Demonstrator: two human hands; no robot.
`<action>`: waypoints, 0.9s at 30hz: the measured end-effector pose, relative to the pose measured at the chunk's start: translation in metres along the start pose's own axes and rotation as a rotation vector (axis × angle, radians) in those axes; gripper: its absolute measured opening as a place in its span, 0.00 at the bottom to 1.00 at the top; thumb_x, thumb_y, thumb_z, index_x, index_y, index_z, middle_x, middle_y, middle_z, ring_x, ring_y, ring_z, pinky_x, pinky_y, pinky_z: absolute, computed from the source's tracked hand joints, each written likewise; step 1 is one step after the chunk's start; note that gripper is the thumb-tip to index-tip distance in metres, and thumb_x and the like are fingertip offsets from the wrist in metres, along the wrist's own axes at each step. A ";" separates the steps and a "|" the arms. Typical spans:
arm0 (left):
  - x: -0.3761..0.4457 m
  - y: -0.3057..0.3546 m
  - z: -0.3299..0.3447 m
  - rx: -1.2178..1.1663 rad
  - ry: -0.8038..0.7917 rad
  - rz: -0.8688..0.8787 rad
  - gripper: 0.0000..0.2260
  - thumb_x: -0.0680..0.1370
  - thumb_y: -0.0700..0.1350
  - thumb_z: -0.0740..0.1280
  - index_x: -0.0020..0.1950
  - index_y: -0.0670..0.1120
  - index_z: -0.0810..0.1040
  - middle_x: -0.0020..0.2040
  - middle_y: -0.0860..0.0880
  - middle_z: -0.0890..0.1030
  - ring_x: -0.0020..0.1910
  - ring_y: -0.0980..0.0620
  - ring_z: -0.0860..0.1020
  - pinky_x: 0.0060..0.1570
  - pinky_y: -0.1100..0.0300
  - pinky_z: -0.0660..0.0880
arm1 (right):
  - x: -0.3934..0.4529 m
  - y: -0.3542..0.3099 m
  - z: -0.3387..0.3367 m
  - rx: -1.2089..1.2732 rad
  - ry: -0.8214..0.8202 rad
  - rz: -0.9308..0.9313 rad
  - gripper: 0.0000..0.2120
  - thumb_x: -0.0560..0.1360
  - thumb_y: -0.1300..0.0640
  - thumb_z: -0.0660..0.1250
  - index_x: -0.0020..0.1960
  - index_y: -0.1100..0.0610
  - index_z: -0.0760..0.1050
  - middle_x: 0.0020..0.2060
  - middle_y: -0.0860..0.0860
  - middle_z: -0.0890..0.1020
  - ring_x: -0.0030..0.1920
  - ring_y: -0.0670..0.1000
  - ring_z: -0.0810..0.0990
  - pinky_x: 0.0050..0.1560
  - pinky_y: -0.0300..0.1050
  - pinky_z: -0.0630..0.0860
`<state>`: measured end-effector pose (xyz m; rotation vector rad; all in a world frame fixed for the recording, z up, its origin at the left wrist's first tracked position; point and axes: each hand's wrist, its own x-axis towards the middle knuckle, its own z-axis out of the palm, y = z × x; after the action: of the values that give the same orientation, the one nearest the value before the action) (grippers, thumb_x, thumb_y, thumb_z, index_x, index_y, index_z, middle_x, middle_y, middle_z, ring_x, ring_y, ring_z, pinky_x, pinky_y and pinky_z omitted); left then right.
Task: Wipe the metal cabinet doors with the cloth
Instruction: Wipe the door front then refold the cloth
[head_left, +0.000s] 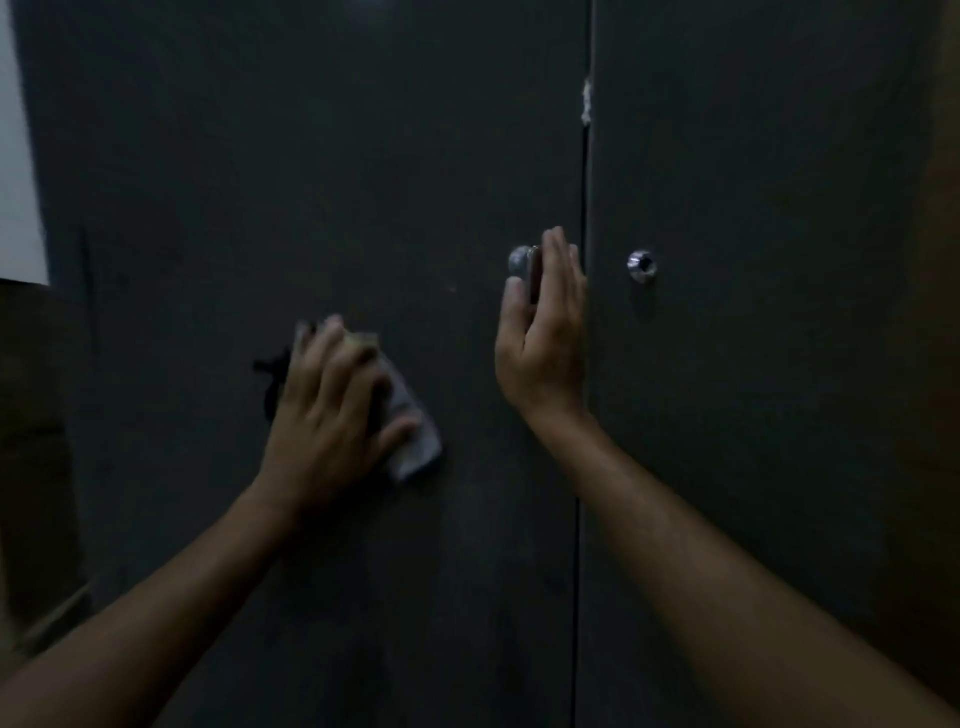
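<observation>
The left hand (332, 410) is pressing a grey cloth (410, 431) flat against the left cabinet door (260, 182), with its fingers spread and laid straight over the fabric rather than curled round it; the cloth is lying low on the door panel, below and to the left of the left knob (518, 260). The right hand (545, 332) is resting at the inner edge of the same door, fingers extended upward and partly covering the knob; whether the thumb and fingers are pinching the knob or only lying against it cannot be told in this dim light. The right cabinet door (779, 208) is standing shut beside it, its own knob (642, 266) untouched, and a narrow seam (583, 182) is running between the two panels. The cloth is appearing thin, soft and light, so it is likely to bunch or slide under the palm unless pressure is kept broad and even; holding it beneath the whole flat hand is the suitable grip. The doors are appearing rigid and smooth, yet a thin metal panel may flex or swing under pushing, so bracing at the knob edge is advisable. Most of the left door and the whole right door are judged to be awaiting wiping.
</observation>
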<state>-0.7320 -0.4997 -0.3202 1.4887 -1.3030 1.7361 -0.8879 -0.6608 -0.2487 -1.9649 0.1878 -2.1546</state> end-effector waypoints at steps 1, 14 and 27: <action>-0.022 -0.012 -0.011 0.042 -0.028 0.054 0.24 0.84 0.60 0.65 0.60 0.38 0.76 0.66 0.37 0.78 0.76 0.34 0.68 0.80 0.33 0.55 | 0.005 -0.005 0.006 -0.020 0.006 0.036 0.26 0.85 0.55 0.56 0.80 0.64 0.60 0.79 0.59 0.64 0.81 0.58 0.58 0.79 0.60 0.58; 0.066 -0.054 -0.025 0.079 -0.255 0.144 0.34 0.86 0.61 0.53 0.84 0.39 0.61 0.85 0.39 0.55 0.85 0.39 0.51 0.83 0.39 0.45 | 0.007 -0.011 0.016 -0.187 0.039 0.081 0.24 0.86 0.55 0.51 0.80 0.63 0.59 0.78 0.59 0.65 0.81 0.59 0.57 0.80 0.57 0.57; 0.220 -0.081 -0.025 0.123 -0.222 -0.110 0.38 0.84 0.65 0.46 0.85 0.39 0.51 0.86 0.38 0.47 0.85 0.40 0.44 0.82 0.45 0.36 | 0.011 -0.013 0.013 -0.097 -0.003 0.140 0.23 0.86 0.54 0.52 0.78 0.60 0.63 0.78 0.56 0.67 0.81 0.53 0.56 0.80 0.58 0.57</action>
<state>-0.7348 -0.4879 -0.0850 1.8317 -1.2123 1.6427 -0.8769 -0.6500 -0.2341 -1.9430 0.4236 -2.0893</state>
